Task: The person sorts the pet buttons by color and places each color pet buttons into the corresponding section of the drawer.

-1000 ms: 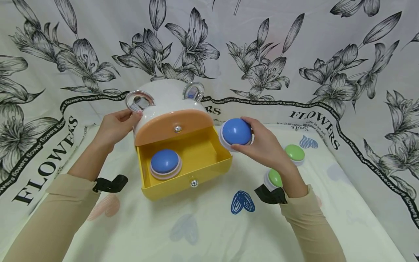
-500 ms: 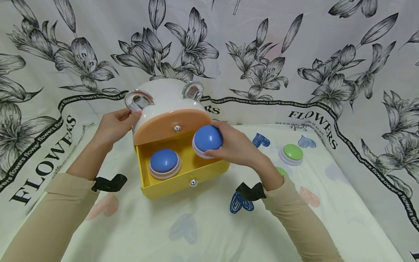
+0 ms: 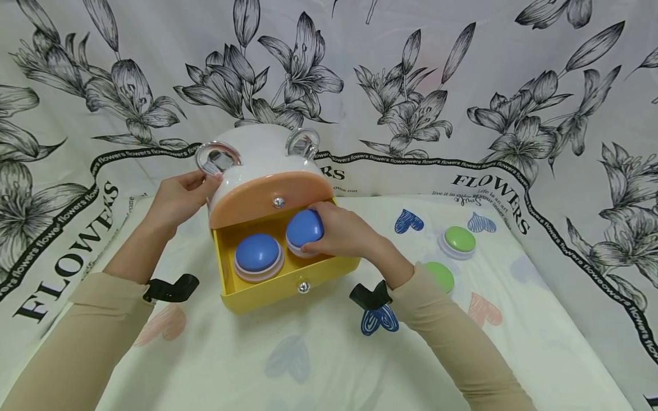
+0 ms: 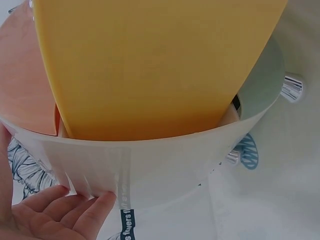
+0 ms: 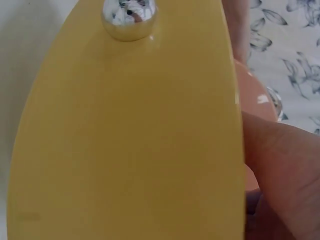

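Observation:
My left hand (image 3: 182, 200) grips the side of a white domed drawer box (image 3: 262, 142), by its silver ring; its fingers (image 4: 75, 210) press on the white shell. An orange-fronted drawer (image 3: 272, 194) sits shut above a yellow drawer (image 3: 267, 297), which is pulled out. Inside that yellow drawer, at the left, rests a blue dome-topped button (image 3: 258, 252) with a pale base. Beside it my right hand (image 3: 344, 231) holds a second blue button (image 3: 304, 228) by its side, low in the drawer. The yellow front hides this button in the right wrist view.
Two green dome-topped buttons, a far one (image 3: 460, 240) and a nearer one (image 3: 439, 277) partly behind the right sleeve, lie right of the box. Heart-printed white cloth (image 3: 319, 371) covers the surface. A flower-printed curtain (image 3: 360, 68) stands behind the box.
My right hand has carried the second blue button left from beyond the drawer's right side and down into the yellow drawer. The left hand stays on the box.

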`<move>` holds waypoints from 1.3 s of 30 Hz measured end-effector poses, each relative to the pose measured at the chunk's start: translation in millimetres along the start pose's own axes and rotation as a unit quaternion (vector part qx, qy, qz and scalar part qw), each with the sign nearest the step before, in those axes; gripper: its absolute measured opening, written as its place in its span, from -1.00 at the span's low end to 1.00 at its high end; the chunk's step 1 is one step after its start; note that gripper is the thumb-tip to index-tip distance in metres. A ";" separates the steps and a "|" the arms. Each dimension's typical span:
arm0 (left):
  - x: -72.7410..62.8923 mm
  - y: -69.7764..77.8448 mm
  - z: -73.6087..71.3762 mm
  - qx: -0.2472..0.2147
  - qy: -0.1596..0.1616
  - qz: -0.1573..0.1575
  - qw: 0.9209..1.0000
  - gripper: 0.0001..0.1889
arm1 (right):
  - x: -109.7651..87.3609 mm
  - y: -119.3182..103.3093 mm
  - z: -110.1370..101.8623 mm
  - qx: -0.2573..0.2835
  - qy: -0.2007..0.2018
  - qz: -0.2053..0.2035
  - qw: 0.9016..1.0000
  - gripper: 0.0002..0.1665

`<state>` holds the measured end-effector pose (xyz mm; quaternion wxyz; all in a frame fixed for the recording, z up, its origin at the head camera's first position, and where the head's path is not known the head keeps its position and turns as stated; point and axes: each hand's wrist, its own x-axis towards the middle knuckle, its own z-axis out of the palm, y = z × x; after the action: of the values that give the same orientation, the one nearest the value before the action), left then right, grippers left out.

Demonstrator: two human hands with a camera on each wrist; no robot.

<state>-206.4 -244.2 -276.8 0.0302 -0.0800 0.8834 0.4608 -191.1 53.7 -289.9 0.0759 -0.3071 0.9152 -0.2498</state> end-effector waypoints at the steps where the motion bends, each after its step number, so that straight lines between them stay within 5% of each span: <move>1: -0.2 0.0 0.0 0.000 0.000 0.000 1.000 0.04 | 1.8 0.0 1.6 0.000 -0.005 0.002 1.000 -0.14; 16: 0.1 -1.7 1.5 -0.005 0.003 0.002 1.000 0.01 | 16.2 0.6 16.6 -0.049 -0.034 0.027 0.998 -0.08; 29: 0.6 -2.1 0.3 -0.003 0.001 0.008 1.000 -0.01 | 18.4 -6.1 11.3 -0.150 -0.093 0.066 0.982 -0.15; 39: 1.4 -1.0 0.6 -0.001 0.000 0.009 1.000 -0.01 | 19.8 -7.8 7.6 -0.165 -0.120 0.060 0.977 -0.20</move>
<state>-207.6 -244.4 -278.1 0.0260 -0.0720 0.8834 0.4623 -200.6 33.3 -292.2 0.1479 -0.2878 0.9448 -0.0513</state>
